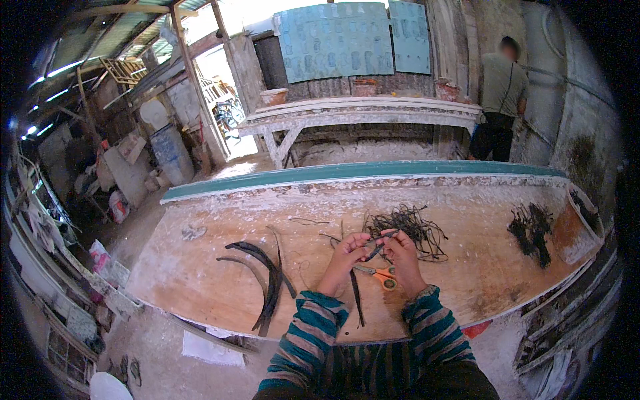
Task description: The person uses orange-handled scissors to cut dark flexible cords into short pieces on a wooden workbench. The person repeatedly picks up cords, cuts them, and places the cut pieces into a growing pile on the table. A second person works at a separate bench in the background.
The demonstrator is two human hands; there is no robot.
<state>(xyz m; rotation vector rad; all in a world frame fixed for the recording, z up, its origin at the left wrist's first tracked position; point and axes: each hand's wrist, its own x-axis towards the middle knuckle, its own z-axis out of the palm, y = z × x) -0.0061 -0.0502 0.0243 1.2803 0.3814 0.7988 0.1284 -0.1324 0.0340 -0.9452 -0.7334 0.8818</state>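
Note:
Over the middle of the wooden table, my left hand [349,255] and my right hand [404,257] are close together, fingers pinched on a thin black strip [377,249]. It looks bent or looped between them. Below it, partly behind my right hand, lie scissors [385,278] with orange handles. A straight dark strip [357,298] rests beside my left wrist. Further left is a bunch of long, curved black strips [272,288]. Just beyond my hands sits a loose tangle of black strips [415,230], its near part hidden by my fingers.
Tied black bundles [531,230] lie at the table's right, by a tipped reddish pot [575,235] with dark strips inside. A green-edged board [373,171] runs along the far side. Behind stand a white bench [360,112] with pots and a person [503,93] at the right.

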